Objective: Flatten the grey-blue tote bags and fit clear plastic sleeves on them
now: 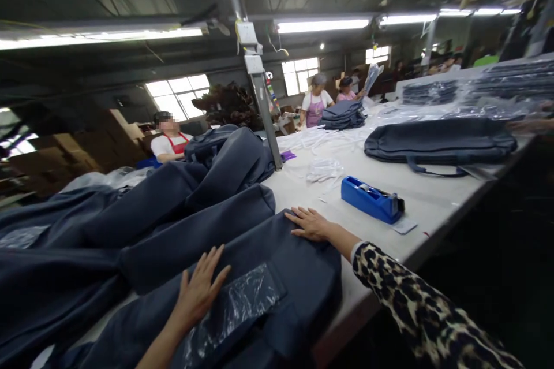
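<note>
Under both palms lies a dark navy bag (pixel 281 265) at the near edge of the white table (pixel 433 201). The left hand (pixel 201 288) rests flat on it, fingers spread, gripping nothing, just beside a crinkled clear plastic window (pixel 242 302) sewn into the cloth. The right hand (pixel 309 223), in a leopard-print sleeve (pixel 415 305), is likewise open and flat on the bag's far edge.

Judging by how it lies, this bag is spread out and pressed smooth, but it has no wrapper. Left of the left hand, a heap of bags (pixel 151 213) of the same matt, soft, padded-looking fabric looks unsorted. Beyond the right hand sit a blue hard-plastic tape dispenser (pixel 372 198), loose white strips (pixel 324 170) and a long flat bag (pixel 441 141). Farther off are glossy film-wrapped stacks (pixel 497 83).
</note>
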`<state>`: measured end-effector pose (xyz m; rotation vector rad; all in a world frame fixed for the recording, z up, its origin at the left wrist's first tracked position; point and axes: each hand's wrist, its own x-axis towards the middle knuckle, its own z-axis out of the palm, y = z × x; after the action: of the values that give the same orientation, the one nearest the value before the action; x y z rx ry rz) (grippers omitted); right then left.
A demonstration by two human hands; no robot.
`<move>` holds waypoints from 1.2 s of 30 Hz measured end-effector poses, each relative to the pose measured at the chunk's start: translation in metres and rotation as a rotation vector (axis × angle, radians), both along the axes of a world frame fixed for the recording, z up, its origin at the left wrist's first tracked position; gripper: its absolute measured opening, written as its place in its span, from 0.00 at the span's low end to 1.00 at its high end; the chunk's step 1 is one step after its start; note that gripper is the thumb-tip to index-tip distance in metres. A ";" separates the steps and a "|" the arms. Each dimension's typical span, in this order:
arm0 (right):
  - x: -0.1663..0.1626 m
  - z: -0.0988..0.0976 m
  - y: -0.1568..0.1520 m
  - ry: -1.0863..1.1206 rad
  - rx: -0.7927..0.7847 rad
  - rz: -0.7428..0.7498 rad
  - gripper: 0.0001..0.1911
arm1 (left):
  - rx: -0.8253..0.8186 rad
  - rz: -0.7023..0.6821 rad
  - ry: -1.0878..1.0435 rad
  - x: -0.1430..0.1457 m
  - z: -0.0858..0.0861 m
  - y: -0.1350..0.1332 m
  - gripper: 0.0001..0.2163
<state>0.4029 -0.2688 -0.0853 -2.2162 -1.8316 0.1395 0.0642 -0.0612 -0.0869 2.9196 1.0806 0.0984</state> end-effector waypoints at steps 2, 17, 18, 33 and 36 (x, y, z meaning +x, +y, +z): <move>0.005 -0.011 -0.015 0.031 -0.019 -0.018 0.35 | 0.025 -0.025 0.023 0.020 -0.010 -0.017 0.29; -0.005 -0.050 -0.025 -0.108 0.246 -0.106 0.32 | 0.163 -0.003 0.041 0.022 -0.068 -0.020 0.28; -0.006 -0.050 -0.025 -0.125 0.249 -0.107 0.31 | 0.169 -0.003 0.038 0.022 -0.068 -0.019 0.28; -0.067 -0.038 -0.049 0.014 0.007 0.136 0.31 | -0.013 -0.006 0.081 0.030 -0.037 -0.027 0.33; -0.070 -0.038 -0.050 -0.015 -0.044 0.132 0.31 | -0.153 -0.075 0.126 0.022 -0.016 -0.019 0.35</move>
<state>0.3332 -0.3190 -0.1236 -2.1298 -2.0009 0.1901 0.0867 -0.0802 -0.1034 2.8561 0.9462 -0.1643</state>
